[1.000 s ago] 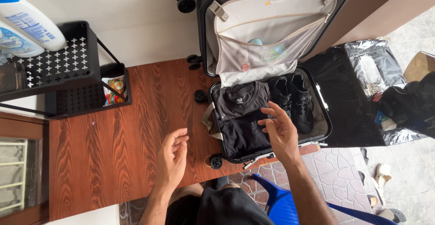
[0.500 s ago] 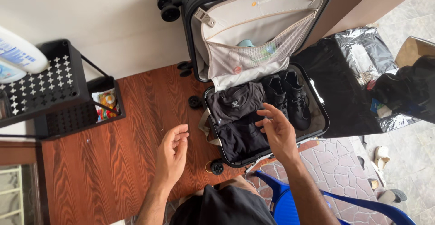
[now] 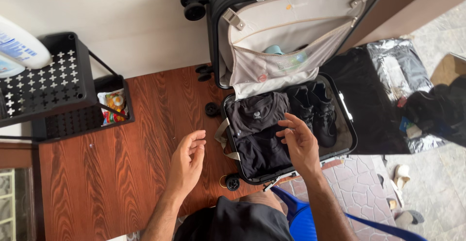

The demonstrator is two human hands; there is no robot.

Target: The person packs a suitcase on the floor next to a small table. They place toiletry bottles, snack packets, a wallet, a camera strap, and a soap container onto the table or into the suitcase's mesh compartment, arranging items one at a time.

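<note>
Nothing is gripped: the right hand (image 3: 301,144) hovers with fingers spread over the folded black clothes (image 3: 259,134) packed in the open suitcase (image 3: 347,124), beside black shoes (image 3: 315,110). The left hand (image 3: 187,161) is held open (empty) above the wooden floor (image 3: 97,173). A careless press could rumple the stack, whose long axis runs toward the lid.

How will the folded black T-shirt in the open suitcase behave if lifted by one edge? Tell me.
The folded black T-shirt would probably go floppy and unfold, since it is soft, creased cloth. It looks light for its size. It seems unlikely to slide, lying packed against the black shoes under the right hand.
</note>
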